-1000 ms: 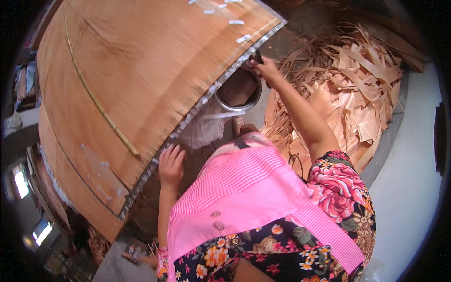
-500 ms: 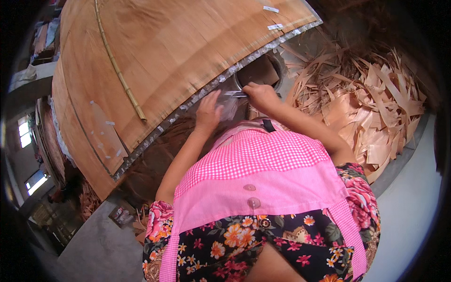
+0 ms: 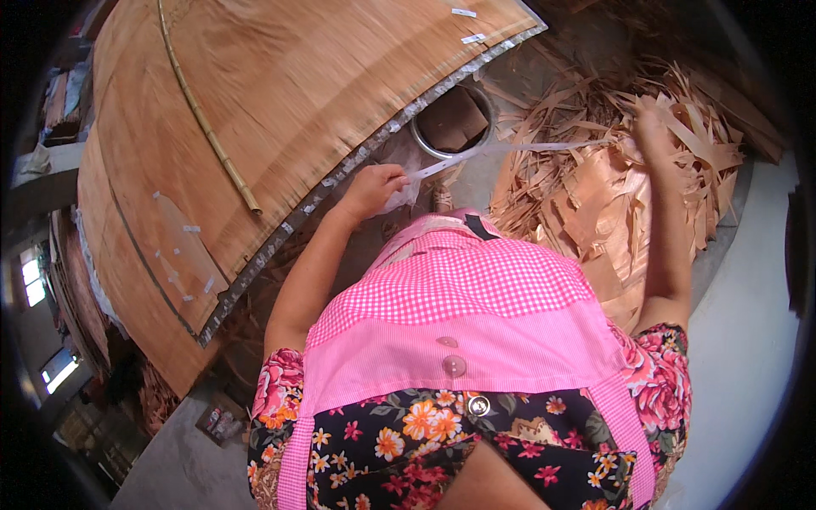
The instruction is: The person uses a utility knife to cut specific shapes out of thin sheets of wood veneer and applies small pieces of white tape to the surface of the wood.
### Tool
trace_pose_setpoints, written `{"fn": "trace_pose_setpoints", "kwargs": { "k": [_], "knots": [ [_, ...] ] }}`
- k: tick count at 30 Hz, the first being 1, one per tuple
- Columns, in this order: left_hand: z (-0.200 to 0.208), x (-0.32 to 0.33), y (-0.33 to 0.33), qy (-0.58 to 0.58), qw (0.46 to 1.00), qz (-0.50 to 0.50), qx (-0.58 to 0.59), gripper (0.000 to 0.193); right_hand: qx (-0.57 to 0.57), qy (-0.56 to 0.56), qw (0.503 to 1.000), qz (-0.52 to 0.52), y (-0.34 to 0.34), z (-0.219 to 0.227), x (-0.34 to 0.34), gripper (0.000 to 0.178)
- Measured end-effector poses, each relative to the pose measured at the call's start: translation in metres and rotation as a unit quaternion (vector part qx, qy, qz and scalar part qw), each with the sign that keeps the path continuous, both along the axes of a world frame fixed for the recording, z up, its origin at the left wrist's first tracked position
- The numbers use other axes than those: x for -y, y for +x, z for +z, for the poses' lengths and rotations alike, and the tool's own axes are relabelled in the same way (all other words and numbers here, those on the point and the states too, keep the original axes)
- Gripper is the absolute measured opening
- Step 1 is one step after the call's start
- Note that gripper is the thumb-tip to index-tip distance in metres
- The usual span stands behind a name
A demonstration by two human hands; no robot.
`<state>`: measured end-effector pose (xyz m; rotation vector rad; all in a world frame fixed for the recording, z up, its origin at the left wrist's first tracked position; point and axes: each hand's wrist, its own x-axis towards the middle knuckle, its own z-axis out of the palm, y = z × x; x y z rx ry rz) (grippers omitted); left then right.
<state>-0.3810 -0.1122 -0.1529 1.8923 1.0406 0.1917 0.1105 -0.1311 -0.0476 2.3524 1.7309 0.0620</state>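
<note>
White strip [image 3: 535, 148] runs past the bucket [image 3: 492, 129]: left of it the left hand [image 3: 374, 189] pinches the strip, right of it the right hand [image 3: 653, 132] holds on. Best pull gently.

1. Wooden sheet [image 3: 314, 85]: fine-grained, matt, smooth across its face.
2. Bamboo rod [image 3: 209, 134] on the sheet: jointed, smooth, faintly glossy.
3. Strip [image 3: 531, 147] right of the sheet: thin, smooth, pale (plastic or paper, I cannot tell).
4. Bucket [image 3: 429, 150] just beside the sheet: shiny, metal-looking rim.
5. Scraps [image 3: 586, 200] farther right of the sheet: thin wood, roughly torn, partly glossy.
6. Apron [image 3: 459, 293] below the sheet: matt cloth.
</note>
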Motion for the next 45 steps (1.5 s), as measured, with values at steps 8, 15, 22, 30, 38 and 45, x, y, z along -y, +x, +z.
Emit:
{"fn": "trace_pose_setpoints", "kwargs": {
  "k": [8, 15, 22, 30, 38, 45],
  "knots": [
    [0.018, 0.018, 0.035, -0.11, 0.962, 0.192, 0.161, 0.013, -0.646, -0.199, 0.733, 0.079, -0.249, -0.072, 0.021, 0.019],
    [0.01, 0.013, 0.083, -0.138, 0.964, 0.194, 0.12, 0.007, -0.53, -0.044, 0.837, 0.13, -0.232, -0.086, 0.019, 0.023],
    [-0.073, -0.044, 0.14, -0.255, 0.854, 0.442, 0.106, 0.013, -0.818, 0.273, 0.485, -0.142, -0.201, -0.119, -0.016, 0.028],
    [-0.116, -0.052, 0.137, -0.165, 0.893, 0.418, 0.001, 0.013, -0.806, 0.255, 0.525, -0.098, -0.249, -0.193, -0.063, 0.024],
    [-0.097, 0.184, -0.189, -0.259, 0.689, 0.675, -0.043, 0.013, -0.762, 0.256, 0.584, -0.112, -0.238, -0.185, -0.063, 0.021],
    [-0.001, 0.247, -0.222, -0.21, 0.696, 0.686, -0.017, 0.001, -0.79, 0.047, 0.611, 0.016, -0.283, -0.142, -0.039, 0.025]
  ]
}}
